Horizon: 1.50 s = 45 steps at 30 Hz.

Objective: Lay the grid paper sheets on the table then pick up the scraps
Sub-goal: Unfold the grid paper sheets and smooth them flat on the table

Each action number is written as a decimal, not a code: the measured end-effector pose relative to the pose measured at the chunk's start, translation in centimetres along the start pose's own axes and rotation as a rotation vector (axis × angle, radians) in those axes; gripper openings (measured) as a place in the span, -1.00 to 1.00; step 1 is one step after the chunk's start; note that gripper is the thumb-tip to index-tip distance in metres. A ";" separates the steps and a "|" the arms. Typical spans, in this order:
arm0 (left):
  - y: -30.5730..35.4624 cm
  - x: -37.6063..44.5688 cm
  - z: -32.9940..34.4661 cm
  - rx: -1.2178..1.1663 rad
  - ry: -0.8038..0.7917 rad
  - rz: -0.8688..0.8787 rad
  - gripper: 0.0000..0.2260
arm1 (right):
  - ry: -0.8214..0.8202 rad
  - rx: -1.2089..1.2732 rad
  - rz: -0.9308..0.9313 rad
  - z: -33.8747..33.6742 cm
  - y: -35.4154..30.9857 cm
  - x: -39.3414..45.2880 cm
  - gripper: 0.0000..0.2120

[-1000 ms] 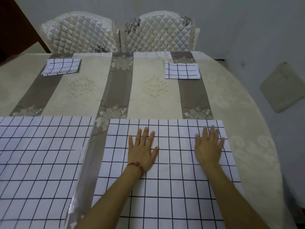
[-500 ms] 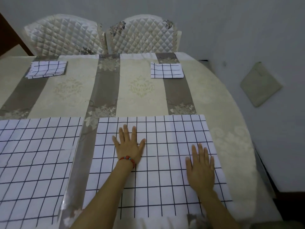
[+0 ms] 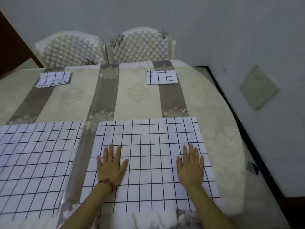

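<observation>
A large white grid paper sheet [image 3: 148, 139] lies flat on the near right part of the table. My left hand [image 3: 111, 166], with a red bead bracelet on the wrist, presses flat on its left half. My right hand [image 3: 190, 166] presses flat on its right half, fingers straight. A second large grid sheet [image 3: 34, 162] lies flat at the near left. Two small folded grid pieces rest at the far side: one at the far left [image 3: 53, 79], one at the far right [image 3: 161, 77].
The table [image 3: 137, 98] carries a cream cloth with grey floral stripes; its right edge curves round. Two quilted white chairs [image 3: 102, 48] stand behind the far edge. A grey wall is close on the right, with a beige square pad [image 3: 258, 88] leaning on it.
Both hands slid back toward me along the right sheet, flat on the paper. The camera view tilted up and shifted a little.
</observation>
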State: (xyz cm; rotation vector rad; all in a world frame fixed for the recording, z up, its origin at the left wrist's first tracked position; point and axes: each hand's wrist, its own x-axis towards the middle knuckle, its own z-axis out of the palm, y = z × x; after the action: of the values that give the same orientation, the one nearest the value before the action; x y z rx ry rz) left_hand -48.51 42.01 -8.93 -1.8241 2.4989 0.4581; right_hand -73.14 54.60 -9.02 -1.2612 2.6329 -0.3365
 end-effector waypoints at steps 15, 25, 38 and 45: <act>30.3 -8.2 -0.7 -0.251 -0.139 0.251 -0.32 | -0.130 0.632 0.003 -14.9 21.1 -1.8 -0.60; 47.9 -14.0 5.3 -0.427 -0.392 0.247 -0.70 | -0.093 0.763 0.404 -20.1 43.2 -6.5 -0.61; 56.2 -4.5 12.8 -0.721 -0.657 -0.170 -0.87 | -0.141 0.805 0.738 -18.4 54.2 2.3 -0.63; 61.4 6.0 11.9 -0.755 -0.688 -0.227 -0.79 | -0.200 0.804 0.725 -19.3 55.8 12.7 -0.67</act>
State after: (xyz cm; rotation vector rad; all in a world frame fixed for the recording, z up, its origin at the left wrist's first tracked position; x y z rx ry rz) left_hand -109.71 56.31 -7.53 -1.6396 1.7225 1.8179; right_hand -127.47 80.90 -7.86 -0.0738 2.1865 -0.9281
